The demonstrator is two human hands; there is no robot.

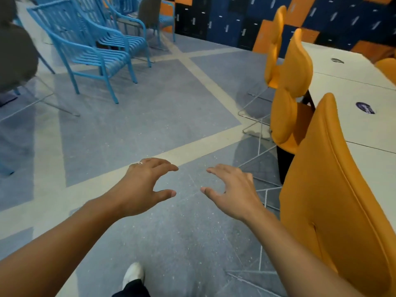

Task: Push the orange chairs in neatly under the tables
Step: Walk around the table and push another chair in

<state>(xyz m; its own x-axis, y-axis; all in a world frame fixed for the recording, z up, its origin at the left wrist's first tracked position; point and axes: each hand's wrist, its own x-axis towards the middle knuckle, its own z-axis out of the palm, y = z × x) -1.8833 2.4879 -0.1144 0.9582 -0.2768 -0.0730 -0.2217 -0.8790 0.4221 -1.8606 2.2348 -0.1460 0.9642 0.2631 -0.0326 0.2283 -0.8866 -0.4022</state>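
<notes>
Reaching forward with nothing held, a person's left hand (147,185) and right hand (231,189) hover beside the white table (351,86), fingers spread and loosely bent. An off-centre shove could swing the nearest orange chair (334,189) askew or knock it against the table's edge. That chair stands at the table's near side, just right of the right forearm and untouched. More orange chairs (295,67) line the table beyond.
</notes>
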